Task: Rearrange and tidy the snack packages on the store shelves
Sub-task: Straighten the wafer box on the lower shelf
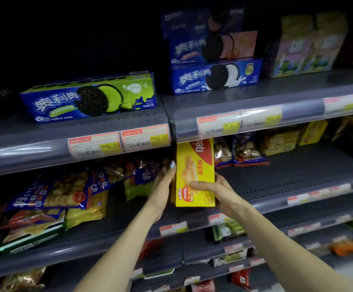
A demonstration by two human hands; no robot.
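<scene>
A dim store aisle fills the frame, grey metal shelves [276, 95] running across it in tiers with price tags along their front rails. At centre frame a tall yellow wafer box [194, 175] stands on end at the front of the middle shelf, its top edge tucked just under the rail of the shelf above. The right hand [211, 190] grips it, thumb curled across the printed front and fingers wrapped behind the right edge. The left hand [163, 184] lies along the box's left side with fingers straight, steadying rather than clasping. In the upper left a blue and green cookie pack [89, 95] lies flat on the upper shelf; to the upper right of centre, blue cookie boxes [215, 76] are stacked. In the lower left a heap of biscuit bags [51, 199] slumps untidily, the nearest of them just beside the left hand. The main risk, as I judge it, is the box top catching on the rail above if it is lifted or tilted forward, which could twist it out of the one-handed grip. A sideways shove to the left could also push into the loose bags and tip them off the shelf edge.
</scene>
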